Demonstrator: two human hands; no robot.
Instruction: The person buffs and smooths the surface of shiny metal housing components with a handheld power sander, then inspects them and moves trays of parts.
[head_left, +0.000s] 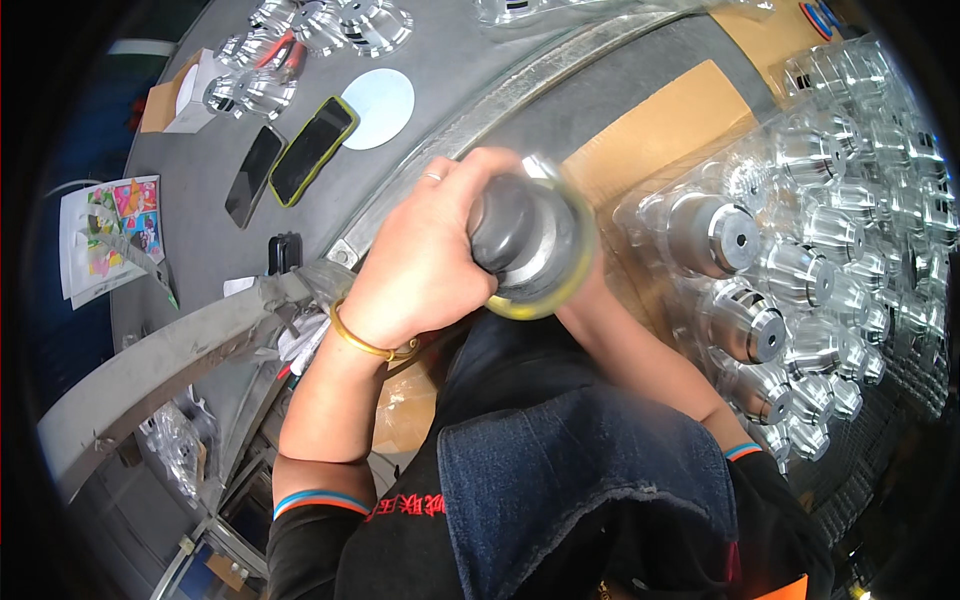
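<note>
My left hand (420,250) is closed around the dark grey rounded knob of an object with a broad yellow-rimmed disc (560,265), in the middle of the view. The disc is smeared by motion, so its exact kind is unclear. A blurred shiny edge (540,168) shows past its far side. My right forearm (640,340) reaches up behind the disc, which hides the right hand and its fingers. Close by on the right, shiny metal cups (715,235) with a central hole sit in clear plastic trays (650,215).
Two phones (313,150) and a white disc (378,108) lie on the grey table (430,80). Several metal cups (370,25) and an open carton (190,95) stand farther back. A metal rail (150,380) runs at left. Cardboard (665,115) lies beyond the hands.
</note>
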